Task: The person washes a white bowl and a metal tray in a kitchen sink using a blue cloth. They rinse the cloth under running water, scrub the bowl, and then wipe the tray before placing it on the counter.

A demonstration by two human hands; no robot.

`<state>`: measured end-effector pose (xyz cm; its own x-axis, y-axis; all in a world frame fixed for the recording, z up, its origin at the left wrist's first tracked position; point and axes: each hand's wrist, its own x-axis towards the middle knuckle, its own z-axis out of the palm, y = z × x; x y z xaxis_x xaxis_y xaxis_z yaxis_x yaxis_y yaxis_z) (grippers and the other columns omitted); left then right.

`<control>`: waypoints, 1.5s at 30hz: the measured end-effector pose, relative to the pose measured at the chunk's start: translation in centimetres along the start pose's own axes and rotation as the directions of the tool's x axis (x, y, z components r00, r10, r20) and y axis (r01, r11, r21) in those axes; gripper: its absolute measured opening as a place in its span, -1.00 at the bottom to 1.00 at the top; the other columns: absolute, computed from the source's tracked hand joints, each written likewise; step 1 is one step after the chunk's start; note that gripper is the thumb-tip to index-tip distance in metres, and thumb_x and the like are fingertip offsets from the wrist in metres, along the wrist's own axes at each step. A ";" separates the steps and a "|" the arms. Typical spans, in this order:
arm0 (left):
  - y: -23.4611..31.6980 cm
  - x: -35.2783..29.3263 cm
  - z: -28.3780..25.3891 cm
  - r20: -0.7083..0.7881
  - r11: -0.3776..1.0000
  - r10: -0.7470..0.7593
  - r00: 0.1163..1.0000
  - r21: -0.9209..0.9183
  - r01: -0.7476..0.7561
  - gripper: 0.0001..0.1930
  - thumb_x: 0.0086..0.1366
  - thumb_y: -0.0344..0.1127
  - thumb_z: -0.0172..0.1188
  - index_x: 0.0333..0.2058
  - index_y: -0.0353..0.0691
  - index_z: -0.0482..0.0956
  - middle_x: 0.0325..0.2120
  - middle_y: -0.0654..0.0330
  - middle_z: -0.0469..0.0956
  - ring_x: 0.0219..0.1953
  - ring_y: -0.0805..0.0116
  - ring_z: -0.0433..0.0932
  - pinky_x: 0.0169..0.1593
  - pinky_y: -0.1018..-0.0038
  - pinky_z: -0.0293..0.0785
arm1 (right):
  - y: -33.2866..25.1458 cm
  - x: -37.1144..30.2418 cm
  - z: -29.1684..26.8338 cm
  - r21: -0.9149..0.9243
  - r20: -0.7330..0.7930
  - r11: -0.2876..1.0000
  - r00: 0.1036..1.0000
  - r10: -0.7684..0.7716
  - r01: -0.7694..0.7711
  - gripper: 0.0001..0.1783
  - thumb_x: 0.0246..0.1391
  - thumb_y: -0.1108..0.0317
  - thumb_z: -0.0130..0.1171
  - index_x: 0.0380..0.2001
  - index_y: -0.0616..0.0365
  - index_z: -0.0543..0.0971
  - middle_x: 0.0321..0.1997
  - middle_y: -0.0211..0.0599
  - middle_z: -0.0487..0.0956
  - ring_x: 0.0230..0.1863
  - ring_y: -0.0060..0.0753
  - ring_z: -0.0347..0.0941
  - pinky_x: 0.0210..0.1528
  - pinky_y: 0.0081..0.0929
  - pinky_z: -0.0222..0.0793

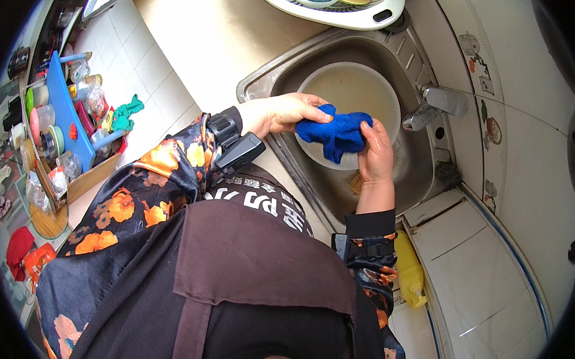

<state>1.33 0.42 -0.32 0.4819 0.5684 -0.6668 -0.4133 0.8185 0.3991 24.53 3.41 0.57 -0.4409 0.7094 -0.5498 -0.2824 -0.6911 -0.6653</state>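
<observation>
A bunched blue cloth [336,135] is stretched between my two hands above a white basin [388,97]. My left hand [291,112] pinches its left end, thumb on top. At the cloth's right end, my right hand [376,152] grips it with bent fingers. Cloudy water appears to fill the basin, which sits inside a steel sink [287,81]. Part of the basin's near rim is hidden behind the cloth and hands.
A metal faucet [430,108] juts over the sink's right side. Beyond the sink stands a white dish rack [350,17]. A yellow bottle [412,269] lies by my right forearm. Toward the left, a blue panel [71,113] stands among cluttered jars and bags.
</observation>
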 end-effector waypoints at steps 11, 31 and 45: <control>0.7 -0.8 1.2 -0.135 0.981 0.134 0.982 0.158 -0.112 0.10 0.09 0.05 0.42 0.39 -0.26 -0.11 0.22 0.01 0.26 0.24 0.20 0.28 0.11 0.22 0.40 | -0.3 -1.3 1.2 0.207 -0.157 0.966 0.979 -0.126 0.158 -0.76 0.29 0.35 0.00 -0.06 0.24 0.48 -0.01 -0.23 0.53 0.03 -0.34 0.44 0.19 -0.35 0.28; -0.8 -0.1 -0.5 -0.162 0.974 0.114 0.980 0.213 -0.077 -0.40 0.24 0.03 0.22 0.09 -0.31 0.43 -0.03 0.08 0.53 -0.04 0.31 0.52 -0.04 0.35 0.51 | 0.5 -2.8 2.6 -0.027 -0.402 0.904 0.823 -0.401 0.427 -0.75 0.32 0.32 0.00 -0.06 0.26 0.40 -0.05 -0.21 0.50 -0.04 -0.36 0.45 0.10 -0.36 0.36; -2.0 1.7 -1.8 -0.059 0.601 0.241 0.969 0.793 -0.102 -0.69 0.28 -0.18 0.08 -0.15 -0.25 0.62 -0.28 0.19 0.62 -0.16 0.33 0.57 -0.04 0.35 0.48 | -2.9 -5.0 3.5 0.008 -0.272 0.916 0.882 -0.384 0.402 -0.77 0.29 0.38 0.00 -0.05 0.23 0.44 -0.09 -0.23 0.53 -0.06 -0.40 0.46 0.10 -0.37 0.36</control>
<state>1.61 -0.39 -3.41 0.3218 0.7433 -0.5865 0.3148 0.5003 0.8066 24.56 1.38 6.95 -0.0486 0.9291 -0.3667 -0.4427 -0.3492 -0.8259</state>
